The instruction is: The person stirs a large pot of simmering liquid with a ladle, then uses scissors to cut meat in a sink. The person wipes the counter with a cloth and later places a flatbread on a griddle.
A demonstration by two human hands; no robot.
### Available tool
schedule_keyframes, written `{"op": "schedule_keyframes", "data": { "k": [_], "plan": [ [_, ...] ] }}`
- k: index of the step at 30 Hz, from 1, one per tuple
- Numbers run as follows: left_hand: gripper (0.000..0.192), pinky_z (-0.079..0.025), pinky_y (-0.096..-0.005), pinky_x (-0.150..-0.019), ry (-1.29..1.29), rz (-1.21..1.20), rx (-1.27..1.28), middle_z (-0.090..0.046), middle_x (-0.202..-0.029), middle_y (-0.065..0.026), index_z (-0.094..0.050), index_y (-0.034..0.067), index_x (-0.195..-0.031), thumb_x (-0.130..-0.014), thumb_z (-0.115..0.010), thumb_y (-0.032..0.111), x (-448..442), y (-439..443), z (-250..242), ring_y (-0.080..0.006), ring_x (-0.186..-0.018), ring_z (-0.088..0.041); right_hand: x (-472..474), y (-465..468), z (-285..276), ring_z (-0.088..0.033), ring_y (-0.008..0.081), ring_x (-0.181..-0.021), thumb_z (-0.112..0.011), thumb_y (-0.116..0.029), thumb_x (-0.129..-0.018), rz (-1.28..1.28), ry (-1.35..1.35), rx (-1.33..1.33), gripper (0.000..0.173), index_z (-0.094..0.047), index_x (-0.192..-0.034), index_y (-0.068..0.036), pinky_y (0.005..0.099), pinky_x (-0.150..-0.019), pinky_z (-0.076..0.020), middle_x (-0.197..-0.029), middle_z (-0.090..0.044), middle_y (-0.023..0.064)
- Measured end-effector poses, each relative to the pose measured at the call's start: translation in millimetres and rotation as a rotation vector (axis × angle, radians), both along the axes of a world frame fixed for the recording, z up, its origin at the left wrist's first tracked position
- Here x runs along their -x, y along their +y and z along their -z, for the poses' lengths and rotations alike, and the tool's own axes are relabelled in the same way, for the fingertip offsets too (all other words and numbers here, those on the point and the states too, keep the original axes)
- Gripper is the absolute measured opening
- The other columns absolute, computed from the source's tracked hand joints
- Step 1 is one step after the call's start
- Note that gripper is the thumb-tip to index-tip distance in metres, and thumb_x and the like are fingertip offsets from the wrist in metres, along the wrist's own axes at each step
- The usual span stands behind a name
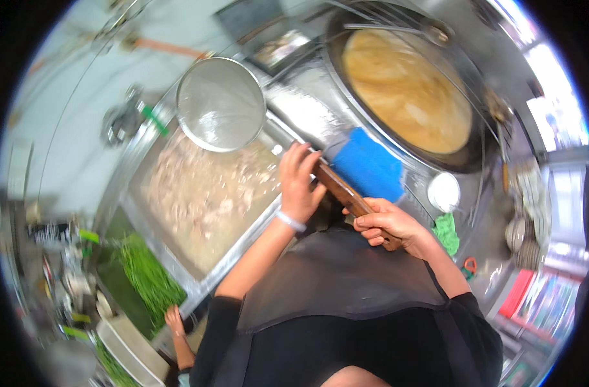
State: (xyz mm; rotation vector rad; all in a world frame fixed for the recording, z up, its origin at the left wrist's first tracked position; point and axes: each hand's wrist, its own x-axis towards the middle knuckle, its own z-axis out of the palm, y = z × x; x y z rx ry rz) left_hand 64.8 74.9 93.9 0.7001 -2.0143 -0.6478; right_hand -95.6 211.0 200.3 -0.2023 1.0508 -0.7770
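A round fine-mesh strainer with a metal rim is held out over a square metal sink or tank. My right hand is wrapped around the end of its long wooden handle. Further up, my left hand, with a pale band at the wrist, holds loosely near where wood meets metal shaft; its finger wrap is partly hidden. Cloudy water with many pale pieces, possibly meat, fills the tank beneath the mesh.
Right of the strainer, a large wok holds brown liquid. A blue cloth, white bowl and green cloth lie nearby. Long green vegetables fill the adjoining basin, with another person's hand beside them.
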Motion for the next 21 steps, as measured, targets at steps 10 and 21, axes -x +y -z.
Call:
{"op": "schedule_keyframes", "data": {
  "k": [10,21],
  "plan": [
    [0.037,-0.044,-0.0444,-0.081,-0.637,0.172,-0.235,-0.055,-0.100,-0.0187,-0.054,0.003,-0.104,-0.072,-0.071,0.008,5,-19,80,-0.0380,-0.096,-0.052,89,80,35,-0.038,0.0024,-0.053,-0.047,-0.011,-0.094,0.625,-0.536,0.109,0.025,-0.043,-0.116,0.000,0.0186,-0.045,-0.0329,-0.073,-0.041,-0.0018],
    [0.026,-0.048,-0.0451,-0.079,-1.110,0.056,-0.482,-0.062,-0.090,-0.0214,-0.057,0.001,-0.087,-0.075,-0.069,0.021,14,-42,112,-0.0391,-0.089,-0.060,280,106,123,-0.045,0.0068,-0.052,-0.053,-0.003,-0.089,1.258,-0.468,0.075,0.014,-0.048,-0.099,0.005,0.0199,-0.047,-0.0388,-0.070,-0.047,0.0013]
  ]
}}
